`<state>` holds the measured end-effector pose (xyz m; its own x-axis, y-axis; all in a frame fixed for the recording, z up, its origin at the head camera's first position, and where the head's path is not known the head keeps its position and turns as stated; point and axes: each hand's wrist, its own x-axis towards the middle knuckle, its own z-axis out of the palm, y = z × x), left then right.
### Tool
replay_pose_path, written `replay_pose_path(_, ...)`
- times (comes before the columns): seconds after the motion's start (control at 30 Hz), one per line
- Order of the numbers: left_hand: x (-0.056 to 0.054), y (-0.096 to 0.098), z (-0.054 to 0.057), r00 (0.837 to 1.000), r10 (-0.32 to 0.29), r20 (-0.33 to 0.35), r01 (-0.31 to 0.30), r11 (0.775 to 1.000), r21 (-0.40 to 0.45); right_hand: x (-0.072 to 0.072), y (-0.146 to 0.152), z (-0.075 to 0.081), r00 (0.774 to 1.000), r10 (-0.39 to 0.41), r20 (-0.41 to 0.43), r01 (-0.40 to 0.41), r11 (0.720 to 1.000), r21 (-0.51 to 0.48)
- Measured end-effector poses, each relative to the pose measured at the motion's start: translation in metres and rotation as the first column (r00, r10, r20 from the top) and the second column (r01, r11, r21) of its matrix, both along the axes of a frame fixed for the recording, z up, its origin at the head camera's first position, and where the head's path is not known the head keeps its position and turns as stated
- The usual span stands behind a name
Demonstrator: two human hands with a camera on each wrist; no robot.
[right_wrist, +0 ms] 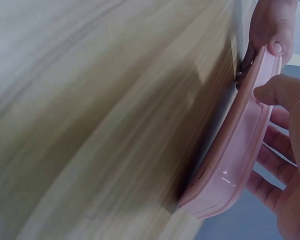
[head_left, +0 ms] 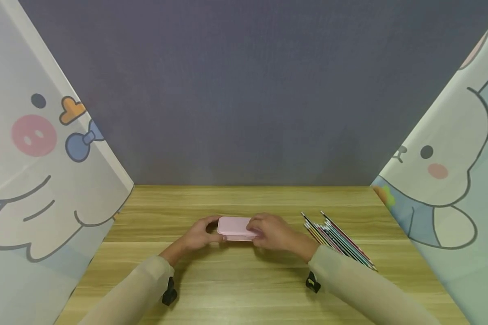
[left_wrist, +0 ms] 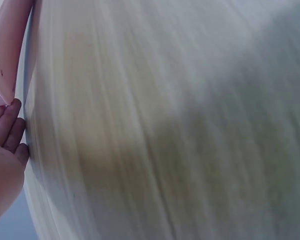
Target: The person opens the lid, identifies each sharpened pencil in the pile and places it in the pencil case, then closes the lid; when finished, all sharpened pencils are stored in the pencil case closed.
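A pink pencil case (head_left: pixel 235 225), its lid down, is between the two hands in the head view. The left hand (head_left: pixel 197 235) grips its left end, thumb along the front side and fingers behind. From the right, the right hand (head_left: pixel 273 231) holds the other end, fingers over the lid and thumb on the near side. In the right wrist view the case (right_wrist: pixel 230 160) is tilted close over the table, the right thumb pressing its long side. Only a corner of the case (left_wrist: pixel 7 50) shows in the left wrist view, at the left fingertips.
Several loose pencils (head_left: pixel 341 239) lie in a slanted bunch on the wooden table (head_left: pixel 236 284), right of the case and partly behind the right forearm. A grey panel (head_left: pixel 248 99) stands at the back. Cartoon-printed sheets (head_left: pixel 44 180) flank the table on both sides.
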<state>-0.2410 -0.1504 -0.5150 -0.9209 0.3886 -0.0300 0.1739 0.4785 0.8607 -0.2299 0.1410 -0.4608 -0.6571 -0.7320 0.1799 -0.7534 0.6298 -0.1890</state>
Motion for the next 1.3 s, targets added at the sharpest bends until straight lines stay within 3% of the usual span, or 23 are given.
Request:
replay_pose_path(0.5, 0.003, 0.004, -0.004, 0.996, 0.09, -0.018, -0.091, 0.996, -0.017, -0.005, -0.012, 0.008, 0.983, 0.049, -0.178, -0.025, 0.99, 0.139)
replay_pose_path(0.77, 0.003, 0.008, -0.007, 0.996, 0.086, -0.01, -0.086, 0.996, 0.014, -0.003, -0.02, 0.011, 0.973, 0.096, -0.208, -0.061, 0.984, 0.169)
replay_pose_path(1.0, 0.004, 0.011, -0.003, 0.996, 0.084, 0.007, -0.084, 0.996, -0.001, -0.005, -0.017, 0.012, 0.967, 0.131, -0.219, -0.091, 0.979, 0.182)
replay_pose_path(1.1, 0.004, 0.01, -0.003, 0.996, 0.085, 0.004, -0.085, 0.996, -0.001, -0.008, -0.013, 0.011, 0.969, 0.131, -0.211, -0.099, 0.983, 0.152)
replay_pose_path(1.3, 0.005, 0.004, -0.004, 0.995, 0.1, 0.004, -0.1, 0.995, 0.012, -0.012, 0.005, 0.006, 0.986, 0.099, -0.131, -0.111, 0.99, -0.085)
